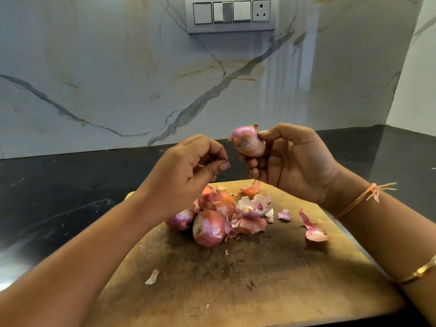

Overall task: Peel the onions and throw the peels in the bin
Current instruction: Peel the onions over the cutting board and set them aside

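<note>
- Step: peeling, mid-onion. The right hand (295, 161) grips 1 onion (247, 141) raised above the cutting board (259, 279), with the fingers curled round its lower half and the thumb on its side.
- Dry skin covers part of that onion; the top shows glossy purple.
- The left hand (188, 171) is just beside the onion, not touching it. Its fingers are curled in, thumb tip against forefinger — can't tell if a scrap is pinched there.
- At least 3 more onions (208, 228) sit clustered on the board below the left hand, skins mostly on. My read: task is early to middle.
- Loose peels (252, 208) are piled just right of the cluster. 1 bigger piece (313, 230) lies well apart toward the right edge, and 1 flake (152, 277) lies near the left edge.
- Next move, as I judge it: left thumb and forefinger catch a lifted skin edge on the held onion and strip it down. The skin looks thin and brittle, so expect tearing.
- Bin is not in view — the peels need gathering off the board first.
- Surface: worn wooden board, dark stain mid-board, on a black counter (70, 185).
- Room: grey-veined marble wall (118, 79), with a switch panel (231, 14) up top holding 3 switches and 1 socket.
</note>
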Action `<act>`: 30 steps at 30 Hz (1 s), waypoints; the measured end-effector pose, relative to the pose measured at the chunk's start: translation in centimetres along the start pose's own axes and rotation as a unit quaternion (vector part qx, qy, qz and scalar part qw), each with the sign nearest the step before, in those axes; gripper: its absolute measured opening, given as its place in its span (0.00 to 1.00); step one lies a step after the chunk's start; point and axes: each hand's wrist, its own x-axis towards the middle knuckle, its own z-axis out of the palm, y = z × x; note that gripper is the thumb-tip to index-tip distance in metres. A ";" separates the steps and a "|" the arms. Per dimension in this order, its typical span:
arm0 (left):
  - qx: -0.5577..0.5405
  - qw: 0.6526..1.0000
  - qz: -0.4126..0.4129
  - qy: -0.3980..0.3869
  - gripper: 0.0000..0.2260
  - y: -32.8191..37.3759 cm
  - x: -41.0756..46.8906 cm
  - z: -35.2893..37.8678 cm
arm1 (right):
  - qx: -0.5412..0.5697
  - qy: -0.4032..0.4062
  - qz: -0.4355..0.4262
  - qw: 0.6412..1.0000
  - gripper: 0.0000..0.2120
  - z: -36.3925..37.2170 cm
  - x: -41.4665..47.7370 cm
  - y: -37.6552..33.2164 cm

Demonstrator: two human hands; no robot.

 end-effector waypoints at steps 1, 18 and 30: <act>0.007 1.000 0.001 -0.002 0.02 0.0 -0.1 0.1 | 0.008 0.006 0.002 1.000 0.19 0.0 0.0 -0.1; 0.125 0.988 0.077 0.040 0.11 -0.6 0.0 0.1 | -0.132 -0.009 0.002 0.991 0.09 0.8 -0.2 0.8; 0.114 0.990 0.071 0.048 0.12 -0.4 -0.1 0.1 | -0.126 -0.026 0.007 0.992 0.17 0.9 -0.3 0.5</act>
